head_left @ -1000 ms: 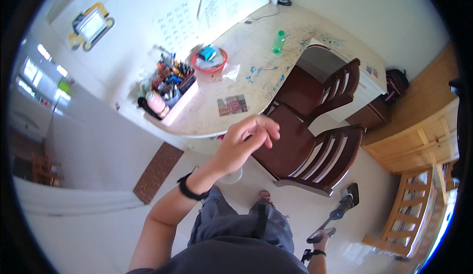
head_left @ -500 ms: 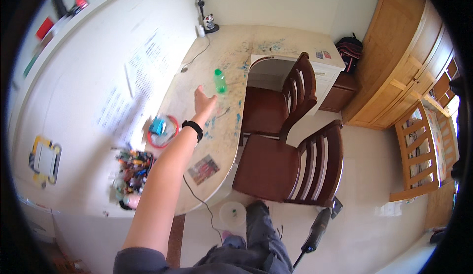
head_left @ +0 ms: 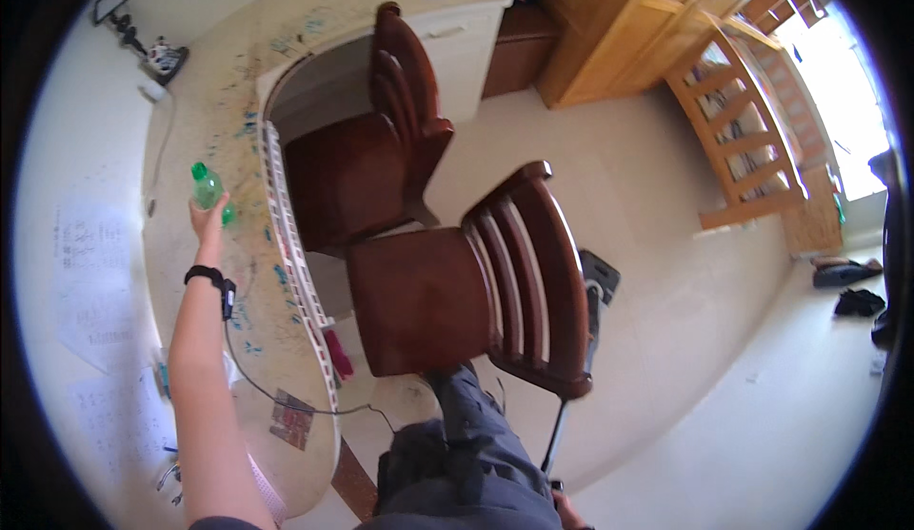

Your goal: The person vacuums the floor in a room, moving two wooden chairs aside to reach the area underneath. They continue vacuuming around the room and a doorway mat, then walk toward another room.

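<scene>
My left hand (head_left: 205, 214) is closed round the lower part of a clear green plastic bottle (head_left: 207, 184) with a green cap. The bottle stands on the pale, paint-marked desk (head_left: 205, 140). A black wristband sits on that forearm. At the bottom edge, my right hand (head_left: 568, 513) shows only in part, closed at the top end of a long dark pole (head_left: 555, 435). This pole runs up behind a chair towards a dark floor head (head_left: 600, 276); the chair back hides part of it.
Two dark brown wooden chairs (head_left: 419, 301) (head_left: 347, 182) stand along the desk's curved edge. A black cable (head_left: 314, 409) crosses the desk and hangs off it. A lamp stand (head_left: 162, 59) is at the far left. Beyond are a wooden wardrobe (head_left: 619, 30) and a slatted bed (head_left: 747, 140).
My left hand has reached forward and closed on the bottle. The view has swung right, so the desk sits further left. My right hand has come into sight.
</scene>
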The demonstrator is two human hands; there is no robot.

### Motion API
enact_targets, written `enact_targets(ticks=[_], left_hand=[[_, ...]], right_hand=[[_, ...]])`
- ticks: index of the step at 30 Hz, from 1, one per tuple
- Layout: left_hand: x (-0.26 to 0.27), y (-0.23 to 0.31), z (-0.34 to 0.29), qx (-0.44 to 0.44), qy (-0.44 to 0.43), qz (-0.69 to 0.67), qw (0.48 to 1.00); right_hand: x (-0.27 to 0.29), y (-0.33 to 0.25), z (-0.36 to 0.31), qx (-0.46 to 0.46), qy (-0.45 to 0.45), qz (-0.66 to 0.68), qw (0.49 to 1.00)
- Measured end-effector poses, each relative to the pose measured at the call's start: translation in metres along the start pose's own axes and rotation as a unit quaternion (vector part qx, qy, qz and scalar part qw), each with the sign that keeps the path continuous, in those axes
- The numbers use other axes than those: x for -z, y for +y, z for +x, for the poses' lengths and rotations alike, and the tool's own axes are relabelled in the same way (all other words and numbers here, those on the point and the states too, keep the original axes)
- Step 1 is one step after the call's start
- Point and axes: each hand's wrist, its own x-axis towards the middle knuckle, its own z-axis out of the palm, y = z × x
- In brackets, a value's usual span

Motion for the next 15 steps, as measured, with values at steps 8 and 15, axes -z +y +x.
enact_targets(ticks=[8,15], left_hand=[[0.076,0.118,-0.247,0.063,-0.283,-0.343,0.894],[0.279,0.103,-0.457,0.017,-0.454,-0.257,0.853]], right_hand=[[-0.019,-0.066,0.067,0.237,-0.051,0.116,0.963],[-0.018,-0.103,0.074,0.292,-0.056,0.124,0.947]])
